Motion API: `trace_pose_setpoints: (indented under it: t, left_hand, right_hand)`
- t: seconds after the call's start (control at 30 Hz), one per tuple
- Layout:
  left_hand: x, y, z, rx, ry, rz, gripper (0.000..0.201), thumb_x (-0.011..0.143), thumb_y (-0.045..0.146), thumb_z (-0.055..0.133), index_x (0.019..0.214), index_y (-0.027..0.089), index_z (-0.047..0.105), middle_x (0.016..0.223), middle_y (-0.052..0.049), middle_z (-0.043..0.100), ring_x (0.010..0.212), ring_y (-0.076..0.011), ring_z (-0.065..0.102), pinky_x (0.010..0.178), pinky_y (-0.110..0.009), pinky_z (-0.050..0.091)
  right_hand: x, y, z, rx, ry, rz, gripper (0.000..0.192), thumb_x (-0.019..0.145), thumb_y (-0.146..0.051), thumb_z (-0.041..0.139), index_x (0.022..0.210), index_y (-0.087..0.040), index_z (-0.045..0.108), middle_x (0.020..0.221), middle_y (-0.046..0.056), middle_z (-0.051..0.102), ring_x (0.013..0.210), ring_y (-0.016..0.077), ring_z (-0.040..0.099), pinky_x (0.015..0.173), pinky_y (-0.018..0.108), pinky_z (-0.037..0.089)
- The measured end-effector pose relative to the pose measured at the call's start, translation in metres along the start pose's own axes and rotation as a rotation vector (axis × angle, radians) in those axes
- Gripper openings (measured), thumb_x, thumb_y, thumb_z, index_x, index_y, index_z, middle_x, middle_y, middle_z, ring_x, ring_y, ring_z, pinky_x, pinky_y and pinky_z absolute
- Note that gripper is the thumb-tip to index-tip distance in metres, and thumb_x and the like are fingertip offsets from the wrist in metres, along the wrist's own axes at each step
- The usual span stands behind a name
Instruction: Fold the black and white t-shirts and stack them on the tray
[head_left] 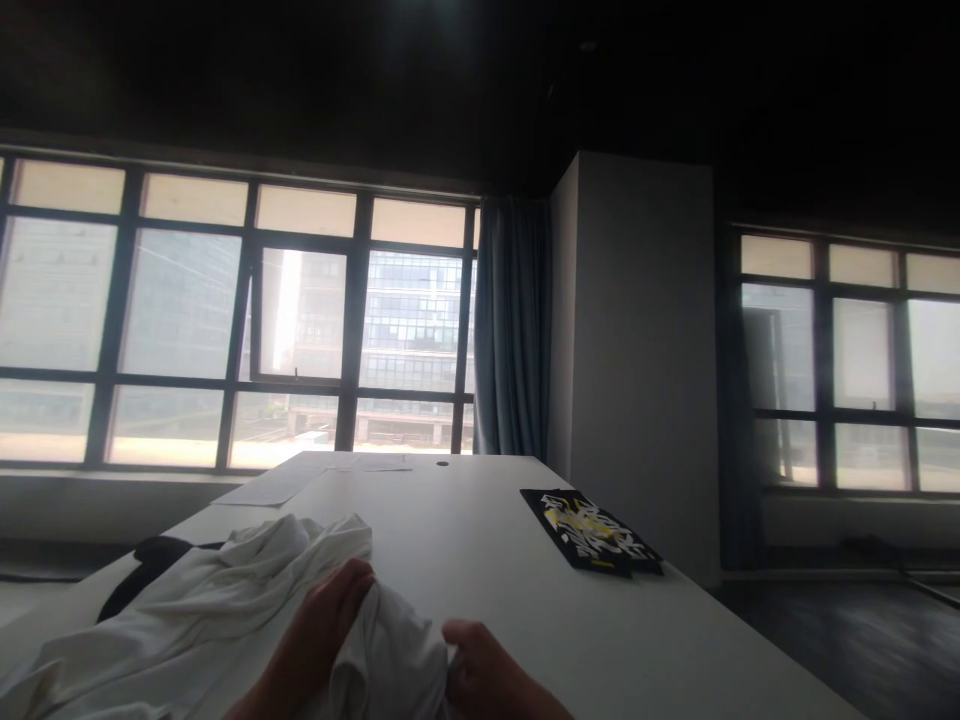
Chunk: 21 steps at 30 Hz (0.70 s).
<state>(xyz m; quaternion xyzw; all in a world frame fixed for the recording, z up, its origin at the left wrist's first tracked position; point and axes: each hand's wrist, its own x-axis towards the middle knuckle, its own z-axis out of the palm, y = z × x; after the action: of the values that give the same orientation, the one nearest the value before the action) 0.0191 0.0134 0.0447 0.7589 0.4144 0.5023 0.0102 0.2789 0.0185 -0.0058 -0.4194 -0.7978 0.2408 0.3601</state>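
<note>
A crumpled piece of white cloth (401, 650), perhaps a garment, is bunched up between my two hands near the front of the table. My left hand (330, 620) is closed on its upper left part. On its right side, the curled fingers of my right hand (484, 668) grip the edge. More white fabric (187, 600) lies in folds to the left; whether it is one piece with the cloth in my hands, I cannot tell. A black item (146, 570) shows partly from under those folds.
The white table (465, 520) reaches toward the windows. Black sheets with white and yellow print (592, 535) lie by its right edge. White papers (274, 485) rest at the far left. Behind stand a blue curtain (514, 330) and a grey pillar (641, 350).
</note>
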Motion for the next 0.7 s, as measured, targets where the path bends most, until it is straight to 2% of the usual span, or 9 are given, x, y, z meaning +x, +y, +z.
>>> trace_pose_setpoints:
  t: [0.1,0.17,0.2,0.27,0.37,0.43,0.53,0.63,0.7]
  left_hand:
    - [-0.003,0.004,-0.012,0.185,-0.147,0.020,0.026,0.081,0.043,0.060,0.097,0.024,0.065,0.094,-0.006,0.071,0.082,-0.0238,0.068,0.072,-0.031,0.052]
    - [-0.003,0.004,-0.019,0.296,-0.275,0.042,0.054,0.067,0.037,0.071,0.119,0.026,0.062,0.114,-0.009,0.068,0.094,-0.0298,0.068,0.077,-0.035,0.052]
    - [-0.003,0.004,-0.020,0.330,-0.338,0.053,0.064,0.064,0.033,0.071,0.126,0.026,0.058,0.121,-0.010,0.066,0.098,-0.0313,0.067,0.079,-0.037,0.052]
    - [-0.004,0.003,-0.021,0.360,-0.422,0.068,0.065,0.066,0.024,0.064,0.130,0.026,0.056,0.125,-0.011,0.063,0.101,-0.0310,0.066,0.081,-0.038,0.052]
    - [-0.005,-0.001,-0.017,0.364,-0.410,0.073,0.057,0.067,0.012,0.052,0.123,0.023,0.059,0.122,-0.011,0.064,0.108,-0.0304,0.064,0.084,-0.038,0.051]
    - [-0.006,-0.005,-0.014,0.346,-0.364,0.042,0.056,0.065,0.010,0.050,0.119,0.021,0.059,0.121,-0.012,0.065,0.107,-0.0306,0.064,0.084,-0.038,0.050]
    - [-0.009,-0.008,-0.010,0.249,-0.300,-0.072,0.043,0.070,0.015,0.050,0.111,0.018,0.059,0.099,-0.010,0.071,0.089,-0.0279,0.068,0.075,-0.035,0.049]
    - [-0.010,0.000,-0.005,0.006,-0.304,-0.129,0.021,0.077,0.029,0.055,0.093,0.017,0.062,0.077,-0.005,0.069,0.075,-0.0236,0.066,0.068,-0.031,0.048]
    - [-0.009,0.010,-0.002,-0.194,-0.347,-0.190,0.025,0.076,0.041,0.061,0.082,0.017,0.062,0.076,-0.004,0.069,0.074,-0.0220,0.064,0.066,-0.029,0.049]
  right_hand:
    - [0.009,-0.011,-0.025,0.265,0.252,0.038,0.024,0.075,-0.042,0.058,0.065,-0.020,0.055,0.065,0.001,0.058,0.068,0.0178,0.054,0.066,0.029,0.048]
    - [0.014,-0.015,-0.048,0.443,0.415,0.041,0.031,0.074,-0.049,0.058,0.065,-0.021,0.049,0.062,0.000,0.055,0.063,0.0168,0.052,0.064,0.031,0.049]
    - [0.016,-0.015,-0.058,0.499,0.482,0.043,0.033,0.073,-0.051,0.060,0.065,-0.021,0.049,0.062,-0.001,0.055,0.063,0.0166,0.053,0.063,0.031,0.050]
    - [0.017,-0.013,-0.072,0.537,0.595,0.051,0.038,0.071,-0.056,0.064,0.065,-0.021,0.048,0.061,-0.001,0.054,0.062,0.0165,0.054,0.062,0.032,0.051]
    - [0.015,-0.006,-0.077,0.493,0.661,0.119,0.041,0.070,-0.059,0.065,0.068,-0.020,0.051,0.064,0.000,0.056,0.063,0.0168,0.056,0.061,0.032,0.052]
    - [0.012,-0.002,-0.072,0.448,0.563,0.223,0.041,0.070,-0.059,0.063,0.072,-0.019,0.055,0.065,0.001,0.059,0.062,0.0173,0.058,0.059,0.032,0.051]
    - [0.006,0.000,-0.059,0.379,0.238,0.340,0.039,0.073,-0.056,0.058,0.073,-0.017,0.060,0.066,0.004,0.063,0.061,0.0175,0.060,0.060,0.031,0.050]
    - [0.002,-0.004,-0.045,0.396,-0.003,0.284,0.035,0.076,-0.051,0.059,0.080,-0.017,0.065,0.072,0.004,0.067,0.073,0.0187,0.064,0.066,0.031,0.051]
    - [0.000,-0.005,-0.039,0.402,-0.018,0.186,0.033,0.075,-0.050,0.063,0.084,-0.018,0.066,0.076,0.004,0.069,0.079,0.0194,0.065,0.070,0.031,0.053]
